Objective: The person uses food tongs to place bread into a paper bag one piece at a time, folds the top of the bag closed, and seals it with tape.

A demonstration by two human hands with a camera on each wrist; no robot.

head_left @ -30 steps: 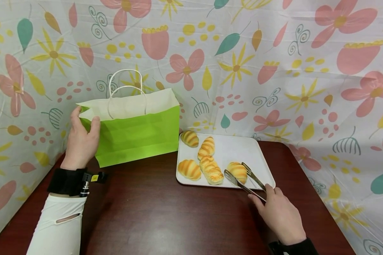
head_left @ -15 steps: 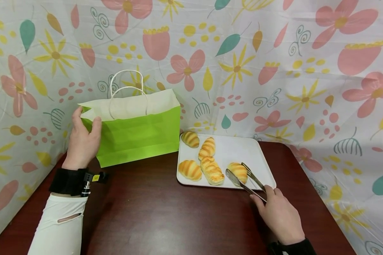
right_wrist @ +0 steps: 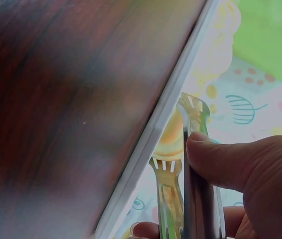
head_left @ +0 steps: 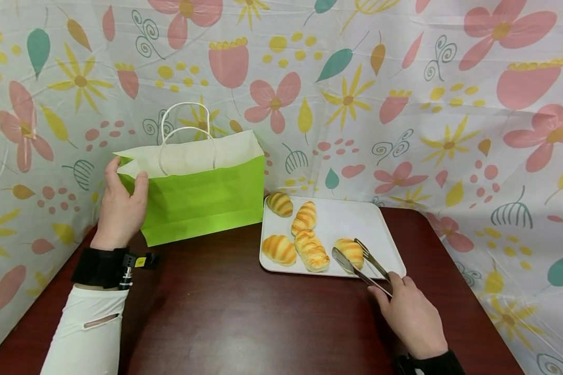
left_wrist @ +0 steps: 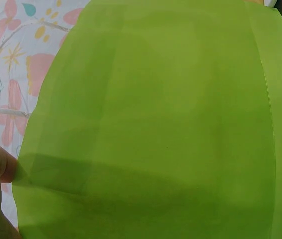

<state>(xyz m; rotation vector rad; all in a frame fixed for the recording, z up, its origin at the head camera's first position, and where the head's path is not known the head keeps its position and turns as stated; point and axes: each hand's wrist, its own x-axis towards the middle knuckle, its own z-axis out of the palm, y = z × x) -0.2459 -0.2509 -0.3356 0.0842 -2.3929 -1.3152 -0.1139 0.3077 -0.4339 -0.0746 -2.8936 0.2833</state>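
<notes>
In the head view my left hand (head_left: 120,213) holds the left edge of a lime-green paper bag (head_left: 206,200), thumb on the front and fingers at the side. The bag stands upright with white twisted handles and a white inside. My right hand (head_left: 415,315) grips metal tongs (head_left: 341,260), their two arms spread either side of a striped bread roll (head_left: 351,251) at the tray's front edge. The right wrist view shows the slotted tong tips and my thumb (right_wrist: 215,154) along one arm. Whether both tips touch the roll I cannot tell.
A white tray (head_left: 347,219) lies right of the bag. Its left half bears several more breads, among them a twisted bread (head_left: 311,251) and a striped roll (head_left: 279,250). Dark wooden table (head_left: 234,312) extends in front. A flowered cloth (head_left: 403,104) hangs behind and at both sides.
</notes>
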